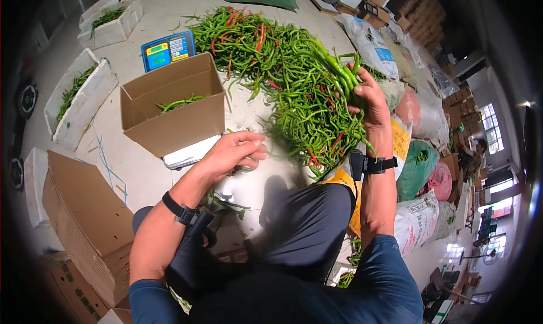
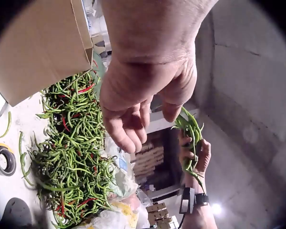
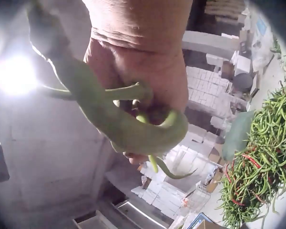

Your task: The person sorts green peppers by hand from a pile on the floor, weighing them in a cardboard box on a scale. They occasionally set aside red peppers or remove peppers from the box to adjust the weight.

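My right hand grips a bunch of long green chili peppers, raised over the right side of a big chili pile. Close up in the right wrist view, a thick curved green pepper crosses in front of the palm and hides part of the fingers. My left hand hangs with loosely bent fingers and nothing in it, beside a cardboard box. Some green chilies lie inside that box, which stands on a scale's white platform.
The scale's blue display stands behind the box. White foam crates holding green chilies are at left, above stacked flat cardboard. Filled sacks line the right side. A roll of tape lies on the floor.
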`<state>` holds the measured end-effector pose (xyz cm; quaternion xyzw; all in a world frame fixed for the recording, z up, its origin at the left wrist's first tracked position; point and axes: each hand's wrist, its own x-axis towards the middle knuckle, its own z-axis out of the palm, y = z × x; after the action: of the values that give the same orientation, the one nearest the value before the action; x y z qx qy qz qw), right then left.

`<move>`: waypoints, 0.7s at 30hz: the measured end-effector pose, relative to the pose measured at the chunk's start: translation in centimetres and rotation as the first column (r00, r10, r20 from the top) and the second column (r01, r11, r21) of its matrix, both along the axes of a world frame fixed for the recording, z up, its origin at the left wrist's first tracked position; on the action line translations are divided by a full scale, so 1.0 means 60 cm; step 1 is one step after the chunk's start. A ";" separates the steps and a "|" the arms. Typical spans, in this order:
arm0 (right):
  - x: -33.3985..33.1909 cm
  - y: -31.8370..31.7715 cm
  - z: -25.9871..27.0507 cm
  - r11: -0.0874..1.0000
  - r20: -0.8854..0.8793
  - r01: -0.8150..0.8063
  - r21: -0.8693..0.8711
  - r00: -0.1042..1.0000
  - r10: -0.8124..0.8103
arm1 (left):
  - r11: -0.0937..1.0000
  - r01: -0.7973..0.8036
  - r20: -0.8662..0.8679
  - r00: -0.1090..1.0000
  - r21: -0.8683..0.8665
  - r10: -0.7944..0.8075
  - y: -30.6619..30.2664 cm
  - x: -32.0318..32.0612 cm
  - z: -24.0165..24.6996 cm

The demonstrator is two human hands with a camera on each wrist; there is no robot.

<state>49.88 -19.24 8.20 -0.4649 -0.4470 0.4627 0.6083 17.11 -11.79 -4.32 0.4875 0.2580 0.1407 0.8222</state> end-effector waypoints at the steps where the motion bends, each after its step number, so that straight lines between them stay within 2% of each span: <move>1: -0.016 0.000 0.011 0.999 0.055 -0.019 -0.029 0.998 0.021 | 0.999 0.016 0.062 0.998 -0.030 -0.014 0.005 0.000 -0.003; 2: -0.039 0.000 0.021 0.999 0.118 -0.001 -0.034 0.993 0.005 | 1.000 0.002 0.063 0.998 -0.024 -0.001 0.005 0.000 0.002; 4: -0.081 0.005 0.022 1.000 0.194 -0.016 0.014 0.981 0.013 | 0.996 -0.050 0.259 0.963 -0.078 0.069 0.000 0.004 0.015; 5: -0.097 0.008 0.019 0.998 0.231 -0.052 0.035 0.972 0.042 | 0.993 -0.019 0.332 0.941 -0.117 0.057 0.001 0.005 0.020; 6: -0.109 0.008 0.018 0.997 0.251 -0.082 0.000 0.965 0.079 | 0.993 -0.042 0.330 0.941 -0.112 0.077 -0.001 0.005 0.026; 8: -0.158 0.011 0.013 0.999 0.415 -0.029 -0.030 0.909 0.039 | 0.969 -0.100 0.438 0.878 -0.227 0.194 -0.015 0.008 0.052; 9: -0.182 0.016 0.001 0.997 0.455 -0.077 0.012 0.888 0.063 | 0.973 -0.092 0.500 0.845 -0.213 0.189 -0.020 0.005 0.073; 10: -0.214 0.012 0.003 0.994 0.486 -0.098 -0.038 0.868 0.104 | 0.970 -0.114 0.493 0.844 -0.216 0.209 -0.024 0.005 0.082; 12: -0.266 0.013 -0.009 0.976 0.444 -0.196 -0.097 0.869 0.219 | 0.946 -0.191 0.627 0.712 -0.262 0.317 -0.029 0.003 0.092; 13: -0.276 0.021 -0.038 0.973 0.540 -0.228 -0.022 0.816 0.204 | 0.943 -0.201 0.672 0.663 -0.265 0.330 -0.024 0.005 0.083; 16: -0.328 0.040 -0.065 0.930 0.734 -0.278 0.239 0.679 0.015 | 0.871 -0.447 0.606 0.642 -0.202 0.470 -0.032 -0.021 0.090; 17: -0.347 0.044 -0.071 0.912 0.759 -0.310 0.268 0.651 -0.002 | 0.865 -0.461 0.604 0.637 -0.201 0.479 -0.029 -0.029 0.085; 18: -0.369 0.044 -0.077 0.914 0.741 -0.298 0.275 0.672 -0.004 | 0.831 -0.495 0.596 0.596 -0.255 0.538 -0.024 -0.037 0.077; 19: -0.384 0.050 -0.081 0.892 0.772 -0.301 0.336 0.631 -0.078 | 0.792 -0.527 0.586 0.551 -0.308 0.594 -0.020 -0.046 0.077; 20: -0.398 0.057 -0.083 0.865 0.794 -0.308 0.395 0.587 -0.154 | 0.784 -0.539 0.586 0.541 -0.308 0.603 -0.015 -0.058 0.077; 21: -0.412 0.060 -0.087 0.861 0.794 -0.321 0.396 0.590 -0.145 | 0.794 -0.501 0.581 0.551 -0.344 0.599 -0.010 -0.073 0.075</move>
<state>25.17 -15.65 3.01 -0.4242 -0.7988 0.1011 0.4144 12.74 -12.36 0.20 0.2401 0.0966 0.5365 0.8032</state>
